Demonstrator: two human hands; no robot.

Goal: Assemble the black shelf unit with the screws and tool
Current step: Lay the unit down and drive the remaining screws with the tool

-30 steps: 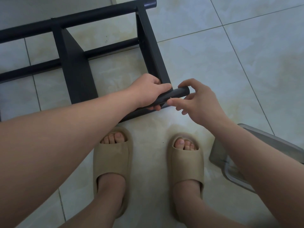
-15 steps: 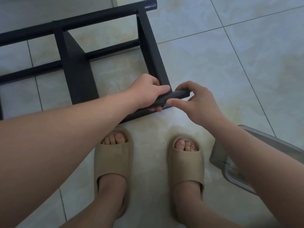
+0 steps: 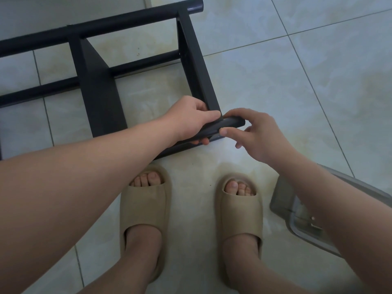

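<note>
The left hand [image 3: 191, 119] is wrapped around the near round tube [image 3: 224, 124] of the black shelf frame [image 3: 99, 90]. The right hand [image 3: 258, 134] pinches that tube's free right end between thumb and forefinger. The frame lies on the tiled floor [image 3: 297, 81], just beyond the person's slippers [image 3: 144, 209]. It looks like rigid, smooth-painted metal, probably light; the tubes near a joint should give the surest hold.
</note>
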